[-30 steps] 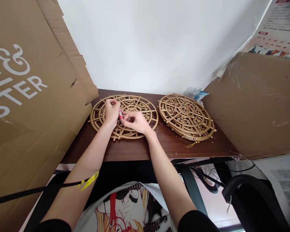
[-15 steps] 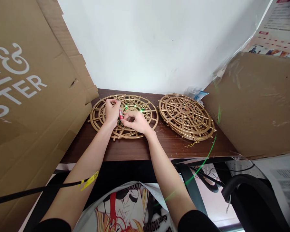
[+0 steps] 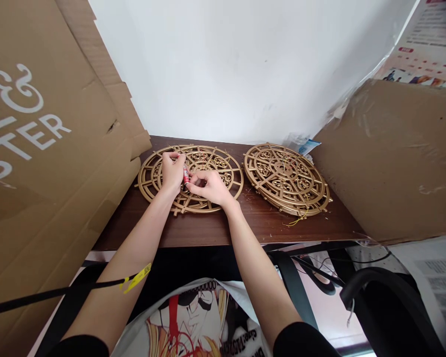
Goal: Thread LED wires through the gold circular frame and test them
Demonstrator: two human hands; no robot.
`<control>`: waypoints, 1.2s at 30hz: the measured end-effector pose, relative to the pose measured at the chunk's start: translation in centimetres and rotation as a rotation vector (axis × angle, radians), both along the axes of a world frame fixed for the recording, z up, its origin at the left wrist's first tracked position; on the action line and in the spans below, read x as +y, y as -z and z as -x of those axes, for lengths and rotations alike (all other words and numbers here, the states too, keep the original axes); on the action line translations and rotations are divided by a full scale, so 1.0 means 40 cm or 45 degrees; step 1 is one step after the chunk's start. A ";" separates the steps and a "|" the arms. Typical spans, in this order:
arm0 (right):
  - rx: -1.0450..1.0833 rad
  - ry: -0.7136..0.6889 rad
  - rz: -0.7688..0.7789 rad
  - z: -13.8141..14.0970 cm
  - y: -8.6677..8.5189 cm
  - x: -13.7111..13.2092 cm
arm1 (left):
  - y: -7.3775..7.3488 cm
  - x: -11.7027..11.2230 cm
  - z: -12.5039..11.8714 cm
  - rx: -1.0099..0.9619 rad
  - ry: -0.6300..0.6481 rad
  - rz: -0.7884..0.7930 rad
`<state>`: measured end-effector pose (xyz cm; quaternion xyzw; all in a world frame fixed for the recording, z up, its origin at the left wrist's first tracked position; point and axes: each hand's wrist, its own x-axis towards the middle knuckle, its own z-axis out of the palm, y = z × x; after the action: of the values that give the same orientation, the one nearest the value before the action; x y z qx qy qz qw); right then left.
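A round gold openwork disc lies flat on the dark wooden table, and both my hands rest over its middle. My left hand is closed around a small red tube, held upright. My right hand is curled beside it, its fingertips pinched at the tube's lower end, where what they grip is too small to make out. A stack of similar gold discs sits to the right, untouched, with a loose yellow thread at its front edge.
A large printed cardboard sheet leans along the left. A cardboard box covered in clear tape blocks the right side. The white wall closes the back. A black chair stands at lower right.
My hands stay over the left disc with only slight finger movement. Green glints on the disc and a green arc seen half a second ago are gone.
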<state>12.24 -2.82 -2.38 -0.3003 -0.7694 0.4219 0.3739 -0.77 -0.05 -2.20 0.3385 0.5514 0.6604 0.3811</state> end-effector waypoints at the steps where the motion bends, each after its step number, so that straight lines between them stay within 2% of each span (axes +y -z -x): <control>1: 0.001 0.000 0.000 0.000 0.000 0.000 | -0.001 -0.001 0.000 0.003 -0.002 0.004; 16: -0.028 -0.003 -0.022 0.000 -0.003 -0.003 | -0.004 -0.005 -0.003 0.027 -0.006 0.025; 26: 0.049 -0.032 -0.071 -0.001 0.003 -0.002 | -0.004 -0.002 0.002 0.048 -0.013 0.036; 36: 0.004 -0.011 -0.073 0.002 0.005 0.003 | -0.007 -0.009 0.002 -0.030 0.096 -0.052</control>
<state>12.18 -2.71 -2.57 -0.2855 -0.7817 0.4020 0.3818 -0.86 -0.39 -1.91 0.3591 0.5202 0.6604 0.4053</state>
